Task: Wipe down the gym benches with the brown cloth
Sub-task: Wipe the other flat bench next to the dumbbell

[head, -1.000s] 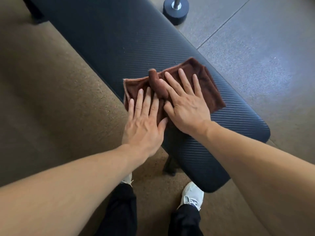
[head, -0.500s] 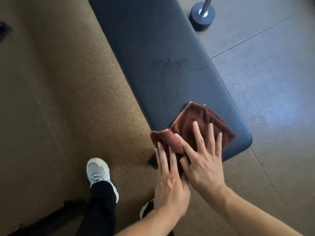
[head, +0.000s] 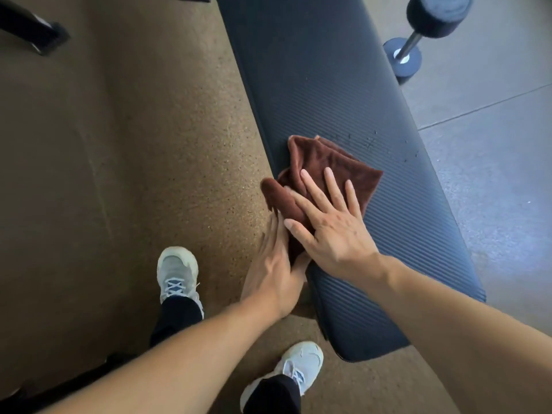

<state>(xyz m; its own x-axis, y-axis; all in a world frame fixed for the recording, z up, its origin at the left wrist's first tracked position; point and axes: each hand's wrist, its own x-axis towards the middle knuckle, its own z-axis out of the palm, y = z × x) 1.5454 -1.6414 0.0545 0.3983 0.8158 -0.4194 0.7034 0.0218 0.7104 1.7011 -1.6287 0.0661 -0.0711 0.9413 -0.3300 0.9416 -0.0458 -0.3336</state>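
- The floor [head: 119, 162] fills the left of the view as tan, speckled matting, meeting grey, smoother tiles [head: 493, 150] with a thin seam on the right.
- A long, dark padded gym bench [head: 322, 85] runs from the top of the view down to a rounded near end; its surface is finely ribbed, with small dark specks [head: 370, 141] scattered just beyond the cloth.
- Two bare forearms reach in from the bottom edge, over black trouser legs [head: 176, 318].
- The brown cloth [head: 328, 162], a plush, folded towel with a lighter stitched edge, lies on the surface near its left edge; one rolled fold [head: 277, 195] hangs over that edge.
- The right hand [head: 334, 231] lies flat on the near part of the cloth, fingers straight and spread wide, pressing it to the surface.
- The left hand [head: 274, 267], blurred, sits at the bench's left edge just beside the right, fingers extended toward the overhanging fold; whether it touches the cloth cannot be told.
- A dumbbell [head: 418, 40] with round dark heads and a metal handle stands on the grey tiles, just right of the bench.
- Two pale laced trainers stand on the tan matting, one [head: 177, 273] left of the bench and one [head: 298, 366] near its end.
- A dark frame foot [head: 33, 34] shows at the upper left corner.
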